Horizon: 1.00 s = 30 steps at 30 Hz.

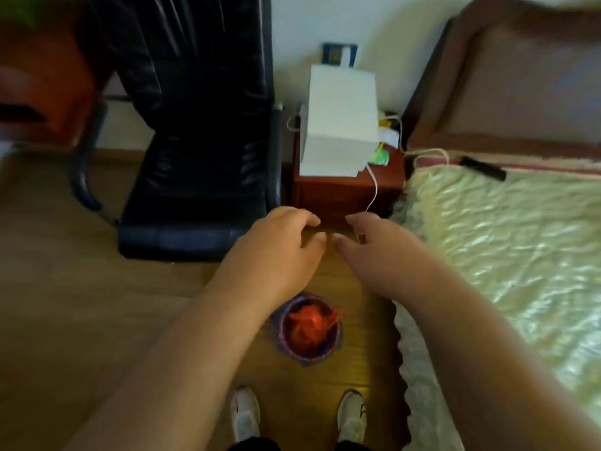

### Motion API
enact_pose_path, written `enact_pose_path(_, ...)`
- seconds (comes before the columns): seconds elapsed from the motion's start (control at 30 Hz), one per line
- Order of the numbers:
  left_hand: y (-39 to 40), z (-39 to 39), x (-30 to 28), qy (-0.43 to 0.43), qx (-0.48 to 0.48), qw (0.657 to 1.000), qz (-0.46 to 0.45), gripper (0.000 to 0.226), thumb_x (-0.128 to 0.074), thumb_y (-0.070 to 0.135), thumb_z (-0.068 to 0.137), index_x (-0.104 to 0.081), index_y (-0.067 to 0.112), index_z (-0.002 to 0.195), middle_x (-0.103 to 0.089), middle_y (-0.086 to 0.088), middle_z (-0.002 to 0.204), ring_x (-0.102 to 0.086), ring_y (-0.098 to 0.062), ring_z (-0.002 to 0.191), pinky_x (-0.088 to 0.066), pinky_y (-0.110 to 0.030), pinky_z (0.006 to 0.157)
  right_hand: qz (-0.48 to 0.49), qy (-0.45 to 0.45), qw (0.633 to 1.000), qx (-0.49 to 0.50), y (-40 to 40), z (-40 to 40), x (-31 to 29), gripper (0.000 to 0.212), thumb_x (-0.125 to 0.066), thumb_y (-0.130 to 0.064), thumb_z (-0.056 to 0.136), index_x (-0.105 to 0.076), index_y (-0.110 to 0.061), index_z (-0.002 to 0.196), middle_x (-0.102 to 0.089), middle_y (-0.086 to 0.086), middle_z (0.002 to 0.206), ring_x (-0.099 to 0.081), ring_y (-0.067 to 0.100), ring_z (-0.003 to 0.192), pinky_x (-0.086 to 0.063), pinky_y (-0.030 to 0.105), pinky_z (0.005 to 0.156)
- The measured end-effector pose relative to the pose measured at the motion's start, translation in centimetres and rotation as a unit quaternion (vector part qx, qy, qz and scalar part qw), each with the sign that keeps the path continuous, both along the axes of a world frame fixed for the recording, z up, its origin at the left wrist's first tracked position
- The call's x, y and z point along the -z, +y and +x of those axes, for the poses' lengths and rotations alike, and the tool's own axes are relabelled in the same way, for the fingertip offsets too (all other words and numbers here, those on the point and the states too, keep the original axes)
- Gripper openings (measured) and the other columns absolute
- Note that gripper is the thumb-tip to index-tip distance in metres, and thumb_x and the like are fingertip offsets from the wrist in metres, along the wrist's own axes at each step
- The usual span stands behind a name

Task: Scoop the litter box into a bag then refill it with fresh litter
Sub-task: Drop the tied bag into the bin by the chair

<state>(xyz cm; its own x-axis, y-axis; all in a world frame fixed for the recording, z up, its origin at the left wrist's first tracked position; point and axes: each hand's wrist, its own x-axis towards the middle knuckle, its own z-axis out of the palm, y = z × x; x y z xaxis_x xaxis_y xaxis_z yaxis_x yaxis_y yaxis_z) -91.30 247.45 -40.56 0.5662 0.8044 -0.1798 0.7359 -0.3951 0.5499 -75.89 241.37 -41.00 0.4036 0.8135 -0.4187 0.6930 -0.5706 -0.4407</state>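
Left hand (279, 242) and right hand (367, 242): loosely curled, holding nothing, above lined bin (309, 327); risk, no litter box visible, so scooping delayed.

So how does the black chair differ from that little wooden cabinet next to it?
The black chair is tall, dark and shiny, with a bare seat; the wooden cabinet is low, reddish-brown and boxy, and carries a white paper bag and small clutter on top. The chair has curved armrests; the cabinet has flat sides. Both stand on the wooden floor against the wall, beyond both hands.
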Motion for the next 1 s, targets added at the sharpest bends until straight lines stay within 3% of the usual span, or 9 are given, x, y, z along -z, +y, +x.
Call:
enact_pose_path(0.1,-1.5,0.1,-10.8,-0.019,0.018,0.998,0.062,0.04,-0.05,0.048,0.102,-0.052,0.037,0.14,-0.048,0.013,0.146,-0.052,-0.008,0.124,-0.046,-0.029,0.098,0.061,-0.019,0.998,0.004,-1.6,-0.4,-10.3,0.059,-0.05,-0.059,0.097,-0.04,-0.033,0.15,-0.054,-0.003,0.146,-0.056,0.021,0.126,-0.049,0.037,0.093)
enact_pose_path(0.23,-4.1,0.9,-21.8,-0.023,0.031,0.988,0.149,0.041,-0.049,0.047,0.102,-0.051,0.036,0.142,-0.049,0.007,0.149,-0.05,-0.016,0.132,-0.045,-0.039,0.107,0.149,-0.076,0.986,0.001,-4.8,-0.2,-21.6,0.066,-0.046,-0.066,0.094,-0.036,-0.035,0.151,-0.051,-0.003,0.15,-0.056,0.024,0.129,-0.052,0.046,0.1)
enact_pose_path(0.33,-6.5,1.8,-27.6,-0.038,0.056,0.981,0.184,0.039,-0.049,0.049,0.103,-0.054,0.037,0.14,-0.05,0.006,0.149,-0.05,-0.017,0.133,-0.044,-0.042,0.11,0.184,-0.114,0.976,0.007,-8.0,1.3,-27.7,0.067,-0.046,-0.067,0.094,-0.036,-0.033,0.151,-0.052,-0.002,0.148,-0.057,0.024,0.127,-0.052,0.047,0.099)
enact_pose_path(0.43,-8.8,3.2,-31.5,-0.067,0.086,0.973,0.204,0.035,-0.048,0.047,0.103,-0.057,0.041,0.137,-0.052,0.01,0.147,-0.051,-0.013,0.129,-0.042,-0.031,0.103,0.193,-0.141,0.971,0.02,-11.6,3.2,-32.3,0.066,-0.048,-0.064,0.095,-0.038,-0.03,0.151,-0.053,-0.002,0.147,-0.055,0.022,0.128,-0.049,0.046,0.103)
enact_pose_path(0.53,-10.7,5.3,-34.3,-0.084,0.1,0.967,0.217,0.037,-0.047,0.048,0.103,-0.054,0.042,0.138,-0.049,0.011,0.15,-0.049,-0.012,0.132,-0.037,-0.028,0.101,0.206,-0.154,0.965,0.053,-15.2,5.3,-35.6,0.065,-0.049,-0.063,0.096,-0.04,-0.029,0.15,-0.049,-0.002,0.151,-0.053,0.022,0.131,-0.047,0.044,0.106)
enact_pose_path(0.67,-12.9,8.4,-35.8,-0.08,0.116,0.962,0.232,0.039,-0.045,0.055,0.101,-0.054,0.045,0.138,-0.049,0.012,0.151,-0.048,-0.015,0.134,-0.041,-0.037,0.107,0.225,-0.177,0.953,0.104,-19.6,7.8,-37.7,0.053,-0.05,-0.06,0.097,-0.05,-0.027,0.138,-0.055,-0.003,0.139,-0.057,0.02,0.121,-0.049,0.041,0.097)
enact_pose_path(0.8,-14.7,11.8,-35.2,-0.075,0.141,0.964,0.212,0.047,-0.044,0.062,0.097,-0.05,0.046,0.14,-0.049,0.011,0.151,-0.052,-0.018,0.131,-0.046,-0.045,0.107,0.209,-0.191,0.948,0.149,-23.2,10.1,-37.4,0.059,-0.048,-0.061,0.096,-0.043,-0.03,0.146,-0.047,-0.006,0.151,-0.052,0.02,0.131,-0.047,0.043,0.101)
enact_pose_path(1.0,-16.3,16.0,-33.7,-0.071,0.221,0.953,0.192,0.047,-0.041,0.062,0.097,-0.049,0.046,0.14,-0.046,0.02,0.149,-0.048,-0.014,0.131,-0.044,-0.044,0.106,0.195,-0.221,0.921,0.256,-28.4,12.3,-37.0,0.065,-0.047,-0.067,0.094,-0.04,-0.033,0.149,-0.048,-0.008,0.15,-0.052,0.02,0.131,-0.046,0.048,0.106)
